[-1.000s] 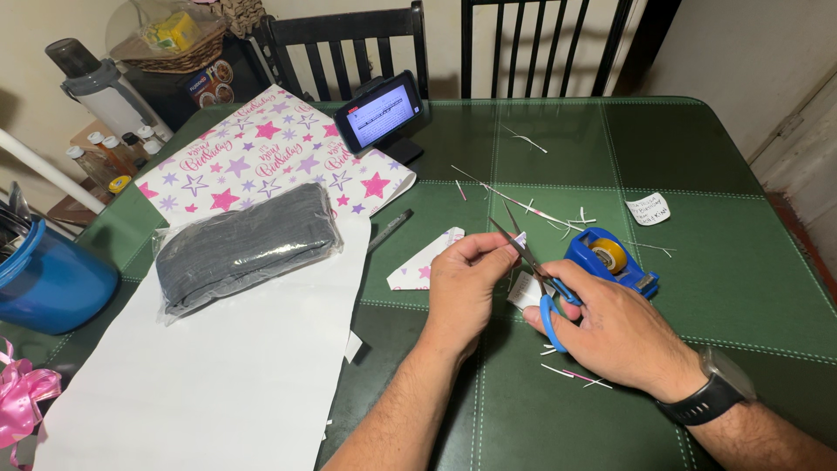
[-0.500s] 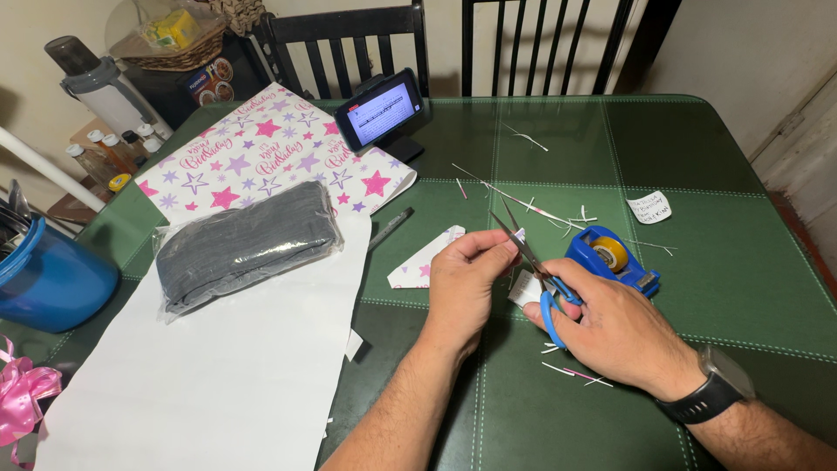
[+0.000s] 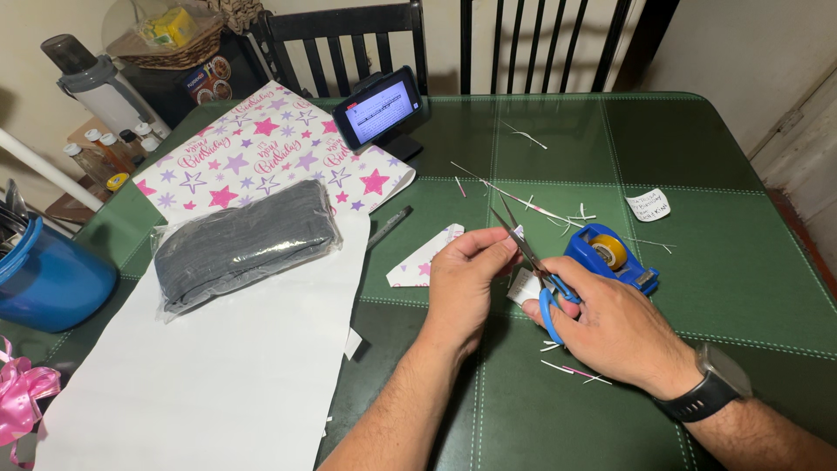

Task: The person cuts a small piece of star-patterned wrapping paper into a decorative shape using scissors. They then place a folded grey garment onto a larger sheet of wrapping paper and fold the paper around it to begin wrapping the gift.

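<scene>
Where the head view looks down on the green table point(image 3: 697, 288), the right hand point(image 3: 610, 327) is closed through the blue handles of a pair of scissors point(image 3: 534, 262), blades parted and pointing away toward the far left. The left hand point(image 3: 462, 283) pinches a small scrap of paper point(image 3: 520, 234) between thumb and fingertips, right at the blades. A second white scrap point(image 3: 521, 286) sits between the two hands, just under the scissors. A black watch point(image 3: 711, 388) sits on the right wrist.

Just right of the scissors: a blue tape dispenser point(image 3: 610, 255). Further right: a small white note point(image 3: 649, 205). Thin paper slivers point(image 3: 540, 209) lie scattered beyond the hands and near the right wrist.

Left of the hands: a triangular offcut of wrapping paper point(image 3: 418, 262), a dark pen point(image 3: 388, 228), and a large sheet of star-patterned wrapping paper point(image 3: 261, 153), its white underside spread toward the near edge. On it: a grey folded garment in a clear bag point(image 3: 244, 244).

Far centre: a phone on a stand point(image 3: 379, 109), screen lit. Far left edge: a blue tub point(image 3: 48, 279); near left corner: a pink ribbon bow point(image 3: 22, 392).
</scene>
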